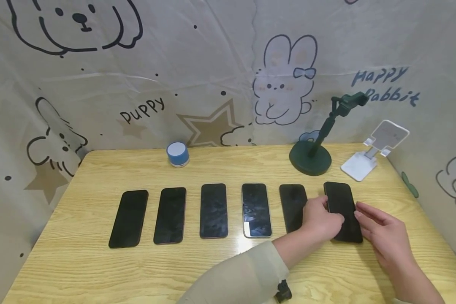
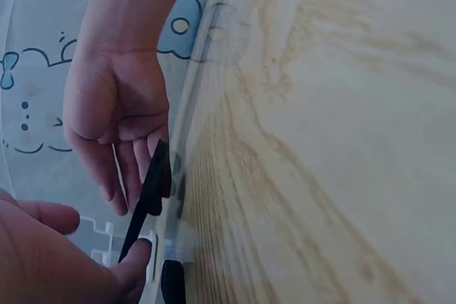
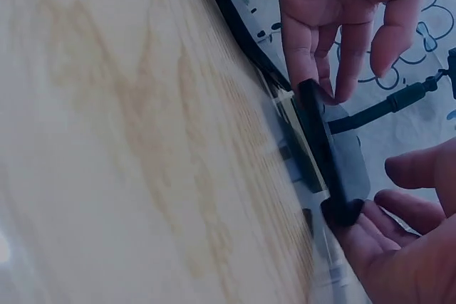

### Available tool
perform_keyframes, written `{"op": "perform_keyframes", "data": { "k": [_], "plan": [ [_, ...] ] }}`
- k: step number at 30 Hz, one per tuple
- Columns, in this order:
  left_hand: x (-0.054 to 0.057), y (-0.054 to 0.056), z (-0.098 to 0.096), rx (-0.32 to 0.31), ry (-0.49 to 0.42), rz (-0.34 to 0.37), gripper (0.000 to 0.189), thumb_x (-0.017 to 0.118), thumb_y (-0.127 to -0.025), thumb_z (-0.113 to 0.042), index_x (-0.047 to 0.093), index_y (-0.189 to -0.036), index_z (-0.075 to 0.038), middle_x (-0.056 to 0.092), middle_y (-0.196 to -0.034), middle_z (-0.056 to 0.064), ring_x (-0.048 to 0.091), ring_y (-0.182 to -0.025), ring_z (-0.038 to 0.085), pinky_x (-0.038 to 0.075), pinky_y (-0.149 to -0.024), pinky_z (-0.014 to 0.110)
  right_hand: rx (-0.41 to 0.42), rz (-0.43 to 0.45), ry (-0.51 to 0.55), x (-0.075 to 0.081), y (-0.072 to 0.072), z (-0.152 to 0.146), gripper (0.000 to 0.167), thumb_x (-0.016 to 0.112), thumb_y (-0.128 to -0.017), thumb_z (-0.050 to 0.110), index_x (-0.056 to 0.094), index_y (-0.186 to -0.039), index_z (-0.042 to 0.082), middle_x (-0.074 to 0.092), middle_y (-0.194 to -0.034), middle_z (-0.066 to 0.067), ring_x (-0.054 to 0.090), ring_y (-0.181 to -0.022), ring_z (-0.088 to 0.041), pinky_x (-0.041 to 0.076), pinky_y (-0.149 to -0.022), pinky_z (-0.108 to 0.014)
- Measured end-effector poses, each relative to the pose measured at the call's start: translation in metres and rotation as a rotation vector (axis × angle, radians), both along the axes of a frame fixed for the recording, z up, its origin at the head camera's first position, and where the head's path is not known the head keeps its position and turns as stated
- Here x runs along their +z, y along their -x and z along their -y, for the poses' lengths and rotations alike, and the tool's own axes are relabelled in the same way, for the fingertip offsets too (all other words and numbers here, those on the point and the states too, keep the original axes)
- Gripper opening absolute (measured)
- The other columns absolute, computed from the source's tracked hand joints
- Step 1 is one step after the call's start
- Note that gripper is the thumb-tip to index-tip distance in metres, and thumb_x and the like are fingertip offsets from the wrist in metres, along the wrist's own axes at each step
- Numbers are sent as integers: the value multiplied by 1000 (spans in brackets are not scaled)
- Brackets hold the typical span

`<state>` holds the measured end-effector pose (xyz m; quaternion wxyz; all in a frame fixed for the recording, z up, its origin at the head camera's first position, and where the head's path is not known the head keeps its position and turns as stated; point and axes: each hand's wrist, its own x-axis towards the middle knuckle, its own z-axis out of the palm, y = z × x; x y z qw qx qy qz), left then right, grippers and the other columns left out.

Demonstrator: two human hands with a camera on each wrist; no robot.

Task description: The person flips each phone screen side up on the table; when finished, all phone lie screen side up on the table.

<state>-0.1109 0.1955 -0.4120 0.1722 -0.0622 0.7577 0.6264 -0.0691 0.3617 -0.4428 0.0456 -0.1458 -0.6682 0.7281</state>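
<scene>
A black smartphone at the right end of a row lies between my two hands, its dark screen facing up. My left hand touches the phone's left edge with its fingers, the thumb over the screen. On the opposite edge are the fingertips of my right hand. In the right wrist view the smartphone shows nearly edge-on, and both thumbs stand apart from it. How far it is off the table cannot be told. Beside it, another black smartphone is partly hidden by my left hand.
Further left in the row lie several smartphones, among them a white-edged one and the leftmost black one. Behind stand a blue cylindrical speaker, a dark green stand and a white phone stand. Printed cloth hangs behind the wooden table.
</scene>
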Motion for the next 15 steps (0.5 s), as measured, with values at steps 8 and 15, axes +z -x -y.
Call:
{"op": "perform_keyframes", "data": {
  "k": [8,15],
  "plan": [
    [1,-2,-1,-69,81,60,69,82,-74,-18,59,-139,-14,60,-131,-6,50,-126,12,44,-100,35,103,65,-87,3,1,-3,55,71,-94,13,51,-141,-6,66,-111,17,62,-99,4,52,-79,-18],
    [2,-5,-3,-80,111,71,76,82,-75,-27,53,-146,-19,55,-138,-9,42,-134,14,40,-105,38,219,140,-398,4,3,2,69,64,-100,27,34,-148,-13,57,-130,10,52,-102,15,47,-82,-12]
  ]
}}
